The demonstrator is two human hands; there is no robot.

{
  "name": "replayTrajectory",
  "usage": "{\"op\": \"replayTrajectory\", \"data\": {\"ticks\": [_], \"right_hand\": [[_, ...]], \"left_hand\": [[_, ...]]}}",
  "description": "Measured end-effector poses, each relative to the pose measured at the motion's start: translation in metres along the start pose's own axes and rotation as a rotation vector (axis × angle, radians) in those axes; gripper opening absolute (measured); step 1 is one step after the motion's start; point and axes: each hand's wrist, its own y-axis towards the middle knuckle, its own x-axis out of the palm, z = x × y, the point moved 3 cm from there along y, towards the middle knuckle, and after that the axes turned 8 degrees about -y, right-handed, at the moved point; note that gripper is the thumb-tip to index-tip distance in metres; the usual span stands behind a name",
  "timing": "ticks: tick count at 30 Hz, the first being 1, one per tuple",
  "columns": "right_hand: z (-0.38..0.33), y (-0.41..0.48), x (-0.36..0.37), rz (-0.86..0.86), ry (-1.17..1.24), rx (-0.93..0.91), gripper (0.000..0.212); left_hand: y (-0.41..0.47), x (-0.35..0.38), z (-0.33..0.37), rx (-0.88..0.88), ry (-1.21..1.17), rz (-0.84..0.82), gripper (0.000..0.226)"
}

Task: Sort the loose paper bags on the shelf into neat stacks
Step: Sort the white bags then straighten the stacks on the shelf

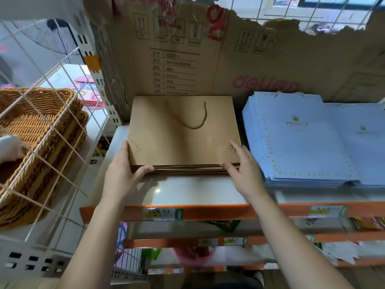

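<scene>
Far left I see stacked wicker baskets (39, 130) behind a white wire grid (62, 113). My left hand (123, 174) is spread open against the near left corner of the brown paper bag stack (181, 132), fingers along its side, thumb on its front edge, nothing clasped. The stack lies flat on the white shelf (187, 192), backed by a torn cardboard sheet (208, 59), a twine handle on top. My right hand (243, 170) rests open at the near right corner, fingertips on the top bag. Just beside it, to the right, lie blue "PRINCE" bags (300, 138), fanned unevenly.
</scene>
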Motion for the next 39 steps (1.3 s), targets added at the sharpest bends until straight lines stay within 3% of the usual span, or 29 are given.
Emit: {"op": "replayTrajectory", "data": {"ticks": [4, 7, 14, 16, 22, 26, 31, 34, 36, 39], "right_hand": [[-0.007, -0.001, -0.001, -0.019, -0.063, 0.008, 0.065], [-0.018, -0.007, -0.009, -0.008, -0.101, -0.006, 0.068], [-0.027, -0.034, -0.081, 0.314, -0.069, -0.195, 0.037], [-0.011, -0.037, -0.105, 0.385, -0.098, -0.169, 0.032], [0.071, -0.037, -0.167, 0.374, -0.172, 0.029, 0.035], [0.125, -0.034, -0.198, 0.304, -0.134, 0.083, 0.043], [0.168, -0.034, -0.199, -0.085, 0.120, 0.240, 0.105], [0.187, -0.031, -0.191, -0.260, 0.057, 0.280, 0.120], [0.194, -0.026, -0.184, -0.297, 0.007, 0.261, 0.119], [0.196, -0.018, -0.179, -0.286, 0.008, 0.214, 0.113]], "left_hand": [[-0.002, -0.001, 0.005, -0.002, 0.031, 0.004, 0.079], [-0.008, -0.003, 0.017, 0.052, 0.125, 0.026, 0.094], [-0.012, 0.033, 0.093, 0.275, -0.051, -0.034, 0.073], [-0.018, 0.054, 0.118, 0.303, -0.076, -0.082, 0.069], [-0.036, 0.112, 0.178, 0.369, -0.076, -0.151, 0.061], [-0.055, 0.150, 0.217, 0.308, -0.149, -0.234, 0.073], [-0.082, 0.191, 0.237, 0.177, -0.185, -0.372, 0.117], [-0.090, 0.202, 0.239, 0.043, -0.179, -0.378, 0.135], [-0.091, 0.205, 0.236, -0.044, -0.204, -0.353, 0.132], [-0.090, 0.205, 0.235, -0.063, -0.195, -0.284, 0.108]]}}
